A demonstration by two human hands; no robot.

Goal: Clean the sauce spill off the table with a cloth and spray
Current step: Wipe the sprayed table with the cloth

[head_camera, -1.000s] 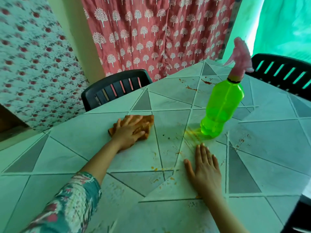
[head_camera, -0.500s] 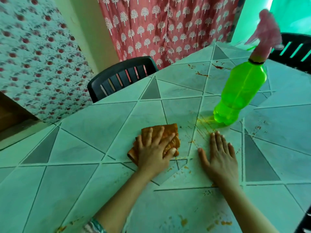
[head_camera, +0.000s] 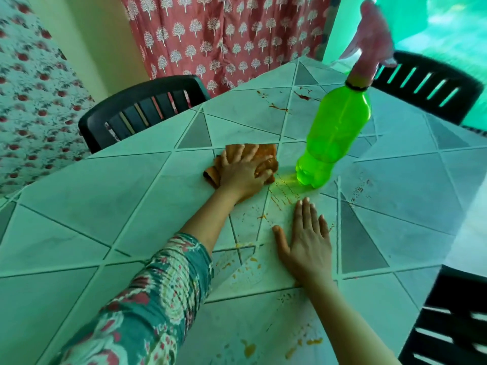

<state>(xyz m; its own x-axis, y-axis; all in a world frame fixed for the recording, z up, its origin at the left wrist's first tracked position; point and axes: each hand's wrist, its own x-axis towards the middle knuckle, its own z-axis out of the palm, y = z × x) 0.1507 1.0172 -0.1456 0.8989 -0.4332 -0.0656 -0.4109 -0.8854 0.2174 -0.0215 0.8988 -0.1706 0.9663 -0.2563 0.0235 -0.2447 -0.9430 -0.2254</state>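
Beside upright spray bottle (head_camera: 340,133), left hand (head_camera: 242,175) flat on cloth (head_camera: 266,152), right hand (head_camera: 308,243) flat on table (head_camera: 105,193), fingers (head_camera: 305,214) straight.

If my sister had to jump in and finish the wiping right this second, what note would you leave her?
Left hand: pressing the orange cloth onto the table, fingers spread.
Right hand: flat on the table, holding nothing.
Green spray bottle: standing upright just right of the cloth, nobody touching it.
Done: hard to say; the tiles left of the cloth look clean.
Left: streaks between cloth and bottle, red marks on the far side, orange blobs near the front edge.
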